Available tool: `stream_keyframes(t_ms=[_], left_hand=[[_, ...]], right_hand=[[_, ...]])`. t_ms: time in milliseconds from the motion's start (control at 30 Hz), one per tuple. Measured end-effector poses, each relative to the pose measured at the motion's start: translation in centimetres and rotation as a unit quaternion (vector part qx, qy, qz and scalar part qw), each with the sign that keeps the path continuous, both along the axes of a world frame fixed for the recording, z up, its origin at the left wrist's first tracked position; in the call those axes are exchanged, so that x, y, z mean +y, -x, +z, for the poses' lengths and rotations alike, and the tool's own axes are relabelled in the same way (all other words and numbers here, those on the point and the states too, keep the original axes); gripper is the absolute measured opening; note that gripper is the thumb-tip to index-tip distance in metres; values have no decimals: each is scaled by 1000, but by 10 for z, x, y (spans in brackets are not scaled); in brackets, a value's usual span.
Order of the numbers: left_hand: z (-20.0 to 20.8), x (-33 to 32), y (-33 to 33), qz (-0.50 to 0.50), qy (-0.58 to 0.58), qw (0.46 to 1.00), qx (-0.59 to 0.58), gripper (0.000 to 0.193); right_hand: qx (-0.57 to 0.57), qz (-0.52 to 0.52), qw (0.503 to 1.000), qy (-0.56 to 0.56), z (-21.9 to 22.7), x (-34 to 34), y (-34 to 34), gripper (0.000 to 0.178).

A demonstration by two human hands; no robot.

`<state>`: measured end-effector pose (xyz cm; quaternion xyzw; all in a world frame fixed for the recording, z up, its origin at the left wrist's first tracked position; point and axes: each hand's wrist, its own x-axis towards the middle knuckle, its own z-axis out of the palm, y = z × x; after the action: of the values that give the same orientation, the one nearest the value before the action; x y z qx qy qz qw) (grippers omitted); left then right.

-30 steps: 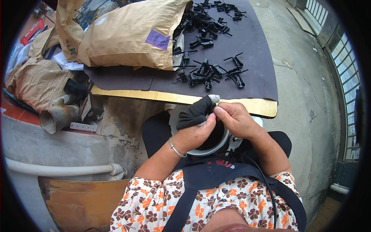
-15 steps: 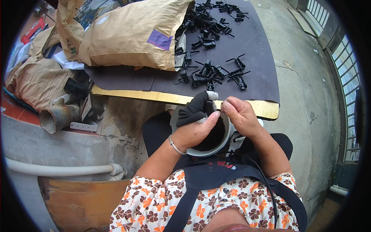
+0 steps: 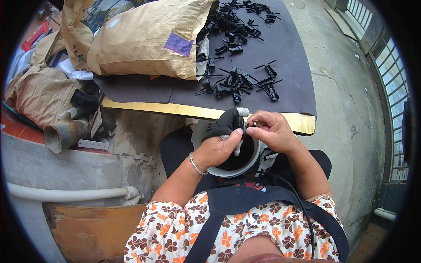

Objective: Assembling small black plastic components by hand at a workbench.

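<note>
One black part, seemingly upright in the frame's middle, is pinched in my left hand, just left of my right hand (fingertips nearly together, hold unclear).

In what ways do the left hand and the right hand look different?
The left hand wears a partial black glove; the right hand is bare. The left hand has a silver bangle at the wrist; the right hand shows none. The left hand grips a small black part; whether the right hand holds anything is unclear. Both are close together above a bucket.
</note>
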<state>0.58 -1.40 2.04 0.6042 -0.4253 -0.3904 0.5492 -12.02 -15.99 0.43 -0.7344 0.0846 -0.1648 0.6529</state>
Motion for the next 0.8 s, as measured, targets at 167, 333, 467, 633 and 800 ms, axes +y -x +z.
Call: stream_keyframes(t_ms=[167, 333, 467, 633, 800], left_hand=[[-4, -6, 5, -20, 58, 998, -16, 29], [-8, -6, 3, 23, 48, 998, -45, 22], [-11, -8, 6, 45, 19, 996, -74, 19], [-13, -8, 4, 49, 54, 970, -232, 18], [-12, -2, -4, 27, 7, 912, -408, 22]], right_hand=[[-4, 4, 1000, -23, -5, 4, -2, 13], [-28, 6, 994, 102, 0, 6, -1, 18], [11, 4, 991, 130, 1, 9, -4, 26], [17, -10, 998, 65, -11, 16, -9, 27], [41, -10, 980, 193, -1, 2, -6, 29]])
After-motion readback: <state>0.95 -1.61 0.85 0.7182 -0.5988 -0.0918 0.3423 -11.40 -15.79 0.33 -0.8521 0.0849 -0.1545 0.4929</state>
